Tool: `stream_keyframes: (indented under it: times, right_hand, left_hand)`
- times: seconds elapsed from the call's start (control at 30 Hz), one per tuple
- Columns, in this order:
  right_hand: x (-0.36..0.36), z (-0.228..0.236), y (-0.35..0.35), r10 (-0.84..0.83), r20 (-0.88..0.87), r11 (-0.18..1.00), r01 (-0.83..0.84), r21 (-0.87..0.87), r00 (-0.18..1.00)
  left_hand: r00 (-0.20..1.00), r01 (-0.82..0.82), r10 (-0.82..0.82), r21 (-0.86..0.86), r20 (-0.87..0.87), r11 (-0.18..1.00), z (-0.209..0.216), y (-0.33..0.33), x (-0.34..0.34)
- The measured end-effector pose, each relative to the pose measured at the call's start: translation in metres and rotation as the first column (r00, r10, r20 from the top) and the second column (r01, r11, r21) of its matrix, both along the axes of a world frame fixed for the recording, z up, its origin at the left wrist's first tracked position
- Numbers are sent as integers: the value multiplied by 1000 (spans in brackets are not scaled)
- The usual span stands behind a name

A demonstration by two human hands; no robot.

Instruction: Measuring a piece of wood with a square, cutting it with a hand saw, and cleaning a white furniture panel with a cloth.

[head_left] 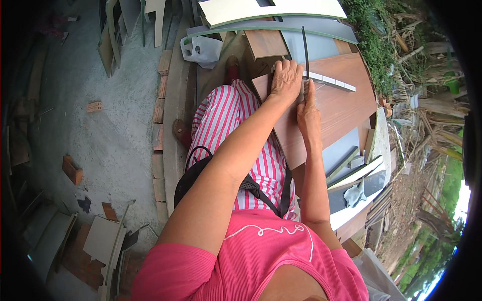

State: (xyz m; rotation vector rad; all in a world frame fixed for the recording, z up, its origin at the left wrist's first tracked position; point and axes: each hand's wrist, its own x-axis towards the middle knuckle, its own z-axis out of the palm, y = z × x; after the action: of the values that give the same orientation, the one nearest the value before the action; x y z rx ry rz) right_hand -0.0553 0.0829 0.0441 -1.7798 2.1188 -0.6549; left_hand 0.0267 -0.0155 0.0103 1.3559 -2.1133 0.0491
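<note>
A wood-grain brown board (334, 103) lies in front of me, and across it runs a narrow white strip (329, 80) with dark lines at intervals. My left hand (287, 81) bends its fingers over the strip's left part and holds it down against the board. My right hand (309, 118) is closed round the handle of a long, thin, dark-bladed cutting tool (305, 50), index finger stretched along its top. The blade points away from me and crosses the strip just right of my left hand. Whether it is a knife or a saw, I cannot tell; its edge is hidden.
Cut panels (273, 15) are stacked at the far side. A white plastic bag (202, 51) sits left of them. Offcuts and a torn grey scrap (355, 194) lie near my right arm. Loose bricks (72, 169) and leaning boards (108, 45) stand on the concrete floor at left.
</note>
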Motion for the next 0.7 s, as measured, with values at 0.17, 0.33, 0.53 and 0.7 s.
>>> stream_keyframes:
  times: [0.17,0.33,0.53,0.7]
  right_hand:
    - [-2,-1,2,1,-2,1000,-1,-8,1000]
    - [4,10,1,-35,8,997,34,62,999]
    - [5,-3,11,49,55,990,-41,-134,997]
    - [-14,-7,17,-10,31,1000,9,28,999]
  left_hand:
    - [1000,16,-16,18,-15,1000,2,2,0]
    - [1000,22,-22,6,-6,1000,4,3,4]
    - [998,37,-41,71,49,997,12,17,19]
    - [887,21,118,294,-447,956,90,-8,74]
